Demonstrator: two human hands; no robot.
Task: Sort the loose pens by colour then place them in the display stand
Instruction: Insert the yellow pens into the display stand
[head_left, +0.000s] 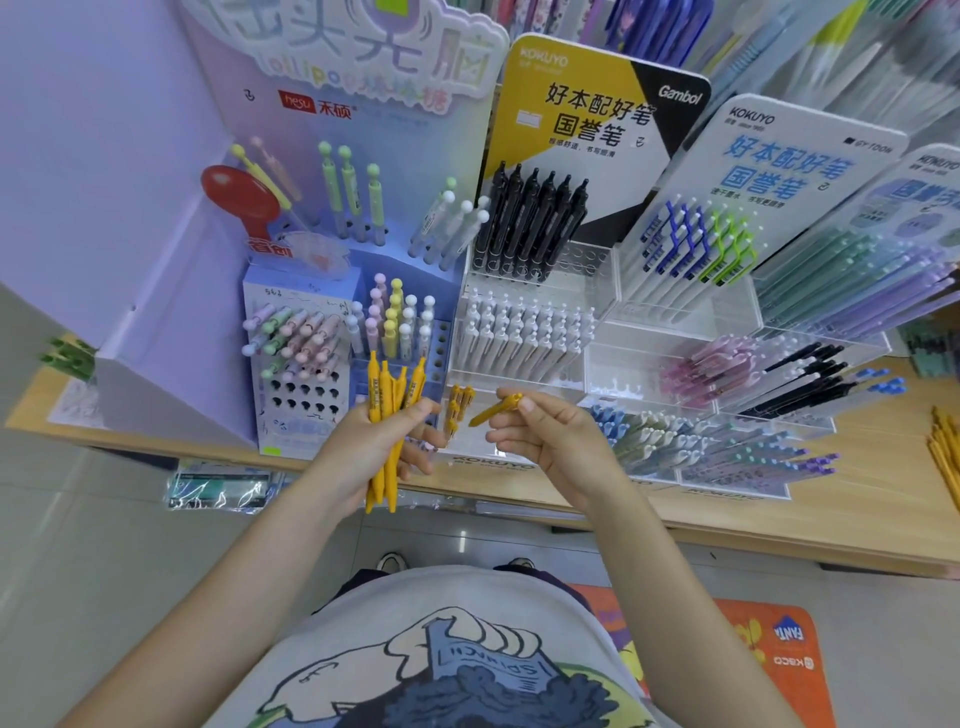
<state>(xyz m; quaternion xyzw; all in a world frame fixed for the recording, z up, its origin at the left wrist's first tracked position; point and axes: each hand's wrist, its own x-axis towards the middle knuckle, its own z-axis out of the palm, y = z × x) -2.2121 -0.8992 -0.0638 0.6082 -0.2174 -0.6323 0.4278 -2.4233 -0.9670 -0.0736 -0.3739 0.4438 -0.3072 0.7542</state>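
Stationery bench (857, 499) ahead — our right hand (550, 441) pinches one yellow pen (496, 409), its tip aimed left at the near slot (460, 410); our left hand (374, 447) clasps the bundle (387, 415).

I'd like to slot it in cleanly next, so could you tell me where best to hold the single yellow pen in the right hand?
The right hand pinches the single yellow pen at its clip end, tip pointing left and down. I would probably keep the grip on that upper barrel, coming from the right, so the tip stays free to enter the compartment with the yellow pens. The left hand holds the bundle.
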